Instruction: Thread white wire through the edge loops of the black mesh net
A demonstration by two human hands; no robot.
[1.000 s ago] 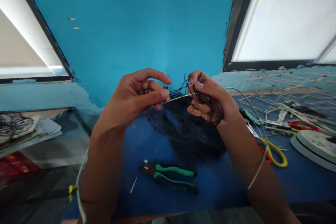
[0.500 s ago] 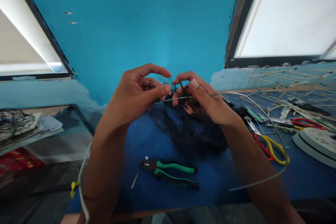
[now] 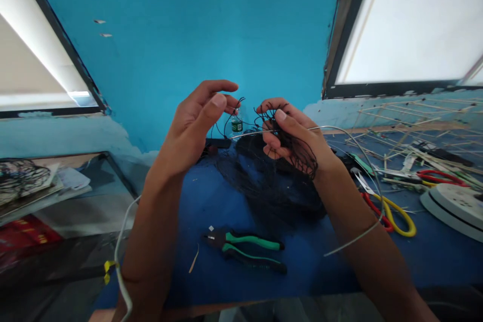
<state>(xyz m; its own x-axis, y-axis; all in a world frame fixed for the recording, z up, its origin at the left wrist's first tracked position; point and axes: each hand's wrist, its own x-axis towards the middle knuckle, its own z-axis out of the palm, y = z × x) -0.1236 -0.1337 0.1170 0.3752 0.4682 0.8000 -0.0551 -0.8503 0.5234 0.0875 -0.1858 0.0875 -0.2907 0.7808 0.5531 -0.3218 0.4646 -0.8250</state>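
Note:
My right hand [image 3: 292,131] pinches a bunch of black netting [image 3: 300,153] between thumb and fingers. A thin pale wire [image 3: 347,135] passes through the same grip; one end points left, and the rest curves round over my right forearm. Left of it, my left hand [image 3: 199,121] is raised with thumb and fingers apart. A loose black strand [image 3: 227,123] of the netting hangs by its fingertips; whether it touches them I cannot tell. More dark netting [image 3: 271,191] lies in a heap on the blue tabletop [image 3: 305,266] below both hands.
Green-handled pliers [image 3: 249,249] lie near the front of the table. At right are scissors [image 3: 396,215] with red and yellow handles, a round grey-white device [image 3: 456,211] and thin stick frames [image 3: 418,121]. A small bottle [image 3: 237,125] stands by the wall.
My left thumb and fingers have parted and lifted away from the wire's end. My right hand keeps its grip, with more netting showing below it. The wire's free end has shifted up.

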